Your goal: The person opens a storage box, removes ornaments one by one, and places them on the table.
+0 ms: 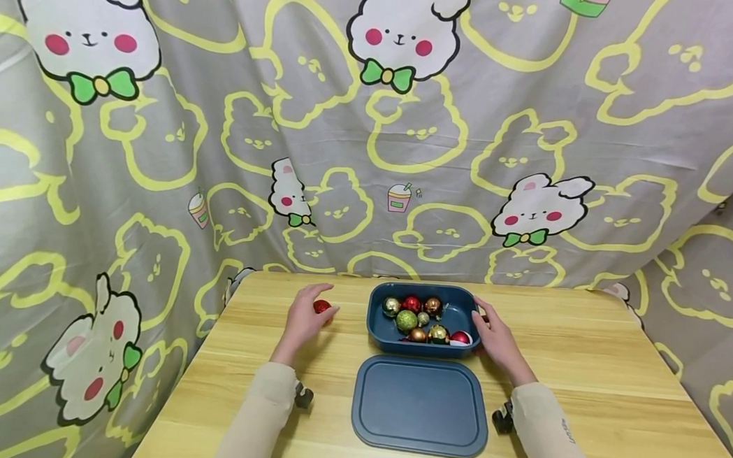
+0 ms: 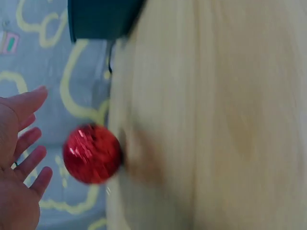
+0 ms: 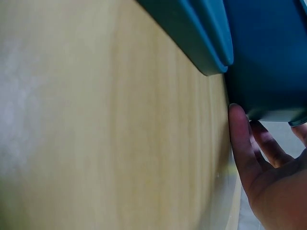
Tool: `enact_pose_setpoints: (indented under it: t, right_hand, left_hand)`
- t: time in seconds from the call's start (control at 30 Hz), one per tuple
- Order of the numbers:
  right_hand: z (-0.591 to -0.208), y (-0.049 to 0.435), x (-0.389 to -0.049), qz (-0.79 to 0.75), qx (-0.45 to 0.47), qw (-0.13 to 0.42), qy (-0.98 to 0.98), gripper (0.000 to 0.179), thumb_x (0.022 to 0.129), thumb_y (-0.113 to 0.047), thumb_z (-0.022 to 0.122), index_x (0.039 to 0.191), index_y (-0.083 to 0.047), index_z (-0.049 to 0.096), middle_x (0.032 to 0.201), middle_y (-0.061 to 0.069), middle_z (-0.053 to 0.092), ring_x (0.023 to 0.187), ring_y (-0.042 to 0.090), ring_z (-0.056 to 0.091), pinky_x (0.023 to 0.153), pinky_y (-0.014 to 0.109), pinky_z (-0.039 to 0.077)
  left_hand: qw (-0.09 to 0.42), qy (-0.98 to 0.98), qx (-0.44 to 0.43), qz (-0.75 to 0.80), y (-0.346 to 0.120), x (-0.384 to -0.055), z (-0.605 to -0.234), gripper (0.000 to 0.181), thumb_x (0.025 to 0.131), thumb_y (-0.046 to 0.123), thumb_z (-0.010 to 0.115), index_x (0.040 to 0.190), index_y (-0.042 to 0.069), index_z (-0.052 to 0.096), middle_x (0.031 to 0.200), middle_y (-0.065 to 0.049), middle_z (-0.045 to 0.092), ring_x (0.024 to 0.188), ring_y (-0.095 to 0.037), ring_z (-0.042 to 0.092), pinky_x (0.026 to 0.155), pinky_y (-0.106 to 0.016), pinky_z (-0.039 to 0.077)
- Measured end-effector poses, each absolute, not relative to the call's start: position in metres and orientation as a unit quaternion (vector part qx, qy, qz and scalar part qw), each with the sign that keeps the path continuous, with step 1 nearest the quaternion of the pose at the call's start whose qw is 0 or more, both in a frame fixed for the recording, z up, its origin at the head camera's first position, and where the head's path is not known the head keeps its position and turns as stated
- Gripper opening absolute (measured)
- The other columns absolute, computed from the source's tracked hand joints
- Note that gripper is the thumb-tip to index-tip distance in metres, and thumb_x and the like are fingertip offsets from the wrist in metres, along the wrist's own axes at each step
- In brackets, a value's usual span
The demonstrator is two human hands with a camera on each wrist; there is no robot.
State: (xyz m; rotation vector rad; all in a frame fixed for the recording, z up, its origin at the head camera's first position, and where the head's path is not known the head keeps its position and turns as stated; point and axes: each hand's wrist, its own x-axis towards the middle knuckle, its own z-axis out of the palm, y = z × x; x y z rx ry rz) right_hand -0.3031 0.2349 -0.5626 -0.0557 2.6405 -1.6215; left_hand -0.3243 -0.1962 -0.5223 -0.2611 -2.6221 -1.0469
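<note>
A shiny red Christmas bauble sits on the table left of the box. Around it, without visible contact, is my left hand, thumb and fingers spread apart. In the left wrist view, a gap separates the red bauble from the left hand. The dark blue rectangular box holds several baubles in red, gold, copper and green. At the box's right end, my right hand touches the wall with extended fingers. The right wrist view shows its thumb against the box.
A flat dark blue lid lies on the wooden table just in front of the box. Behind the table's far edge hangs a grey curtain with rabbit prints, which also runs along the left and right sides.
</note>
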Motion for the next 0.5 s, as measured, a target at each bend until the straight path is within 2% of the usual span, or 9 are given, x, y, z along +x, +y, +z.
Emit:
enact_pose_setpoints:
  t: [0.2, 0.5]
  right_hand:
    - [-0.562, 0.234, -0.303, -0.524, -0.017, 0.022, 0.851, 0.059, 0.112, -0.044, 0.039, 0.166, -0.026, 0.024, 0.141, 0.031, 0.049, 0.071, 0.026, 0.065, 0.063, 0.038, 0.062]
    - [-0.561, 0.234, -0.301, -0.524, -0.018, 0.019, 0.851, 0.059, 0.112, -0.045, 0.039, 0.166, -0.024, 0.024, 0.141, 0.032, 0.049, 0.071, 0.025, 0.066, 0.062, 0.038, 0.062]
  left_hand:
    - [0.163, -0.908, -0.152, -0.355, -0.167, -0.320, -0.510, 0.051, 0.090, 0.025, 0.083, 0.138, 0.014, 0.066, 0.140, -0.010, 0.064, 0.131, -0.034, 0.055, 0.107, -0.054, 0.049]
    - [0.132, -0.898, -0.220, -0.357, -0.121, -0.313, -0.504, 0.052, 0.092, 0.021, 0.081, 0.140, 0.009, 0.064, 0.140, -0.012, 0.065, 0.134, -0.035, 0.056, 0.112, -0.054, 0.047]
